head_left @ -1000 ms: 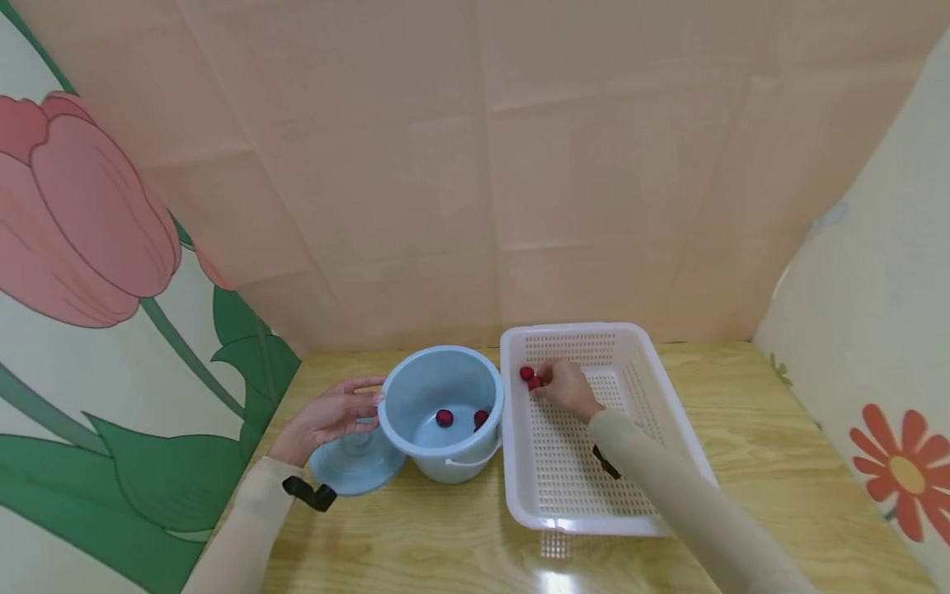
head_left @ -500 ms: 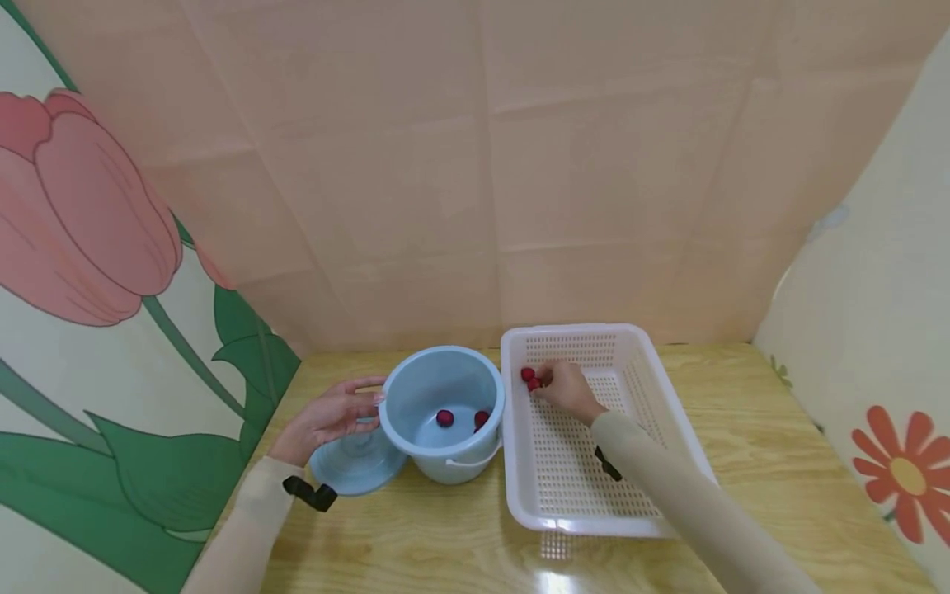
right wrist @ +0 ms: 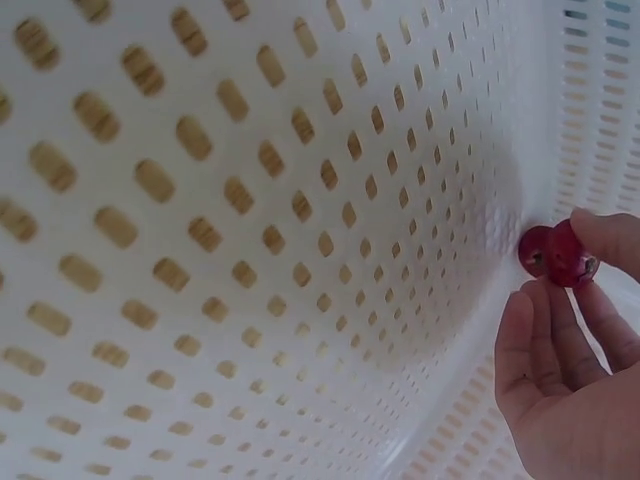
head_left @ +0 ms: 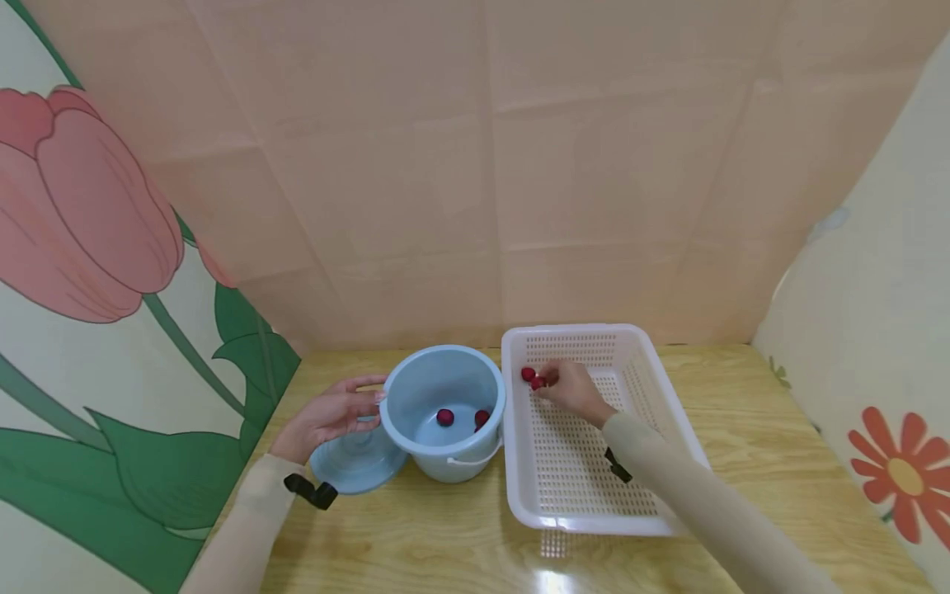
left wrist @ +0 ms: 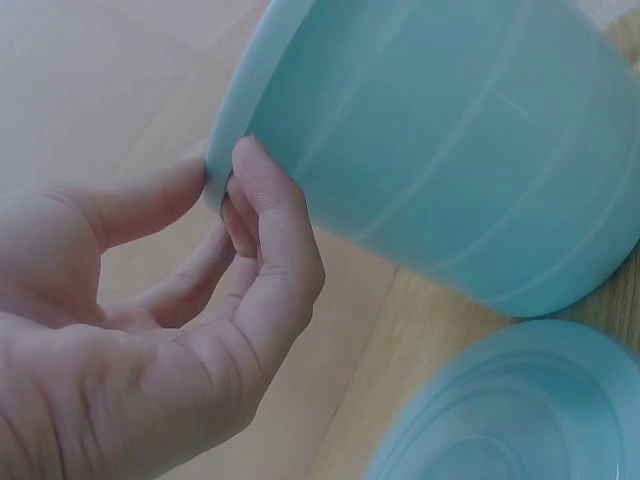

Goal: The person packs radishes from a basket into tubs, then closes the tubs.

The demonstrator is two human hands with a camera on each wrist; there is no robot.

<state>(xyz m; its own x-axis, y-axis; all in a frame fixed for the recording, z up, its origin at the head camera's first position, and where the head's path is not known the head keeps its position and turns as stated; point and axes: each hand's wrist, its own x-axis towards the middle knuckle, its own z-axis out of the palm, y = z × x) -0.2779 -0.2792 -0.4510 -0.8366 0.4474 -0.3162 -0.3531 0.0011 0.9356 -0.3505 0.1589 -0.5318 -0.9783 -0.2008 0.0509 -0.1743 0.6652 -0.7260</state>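
Two pinches: left fingers [left wrist: 280, 255] on bucket rim [left wrist: 255, 90], right fingers [right wrist: 563, 325] (arm [head_left: 693, 487] outstretched) on fruit [right wrist: 572, 254]

My right hand [head_left: 575, 389] covers part of the red ball [right wrist: 572, 255] it pinches; from the right wrist, that ball partly hides a second ball [right wrist: 532, 250], and the marks on both are too blurred to make out. In the bucket [head_left: 438, 384], toward the surface's [head_left: 416, 536] far edge, the rim cuts into one ball [head_left: 482, 417]; I can't tell whether another lies there. My left hand [head_left: 337, 417] and the bucket overlap the lid [head_left: 358, 464]. My right sleeve [head_left: 683, 487] hides the basket's [head_left: 564, 462] near right corner. The surface's near edge falls outside the head view. The wrist views crop bucket, lid, basket and both hands.
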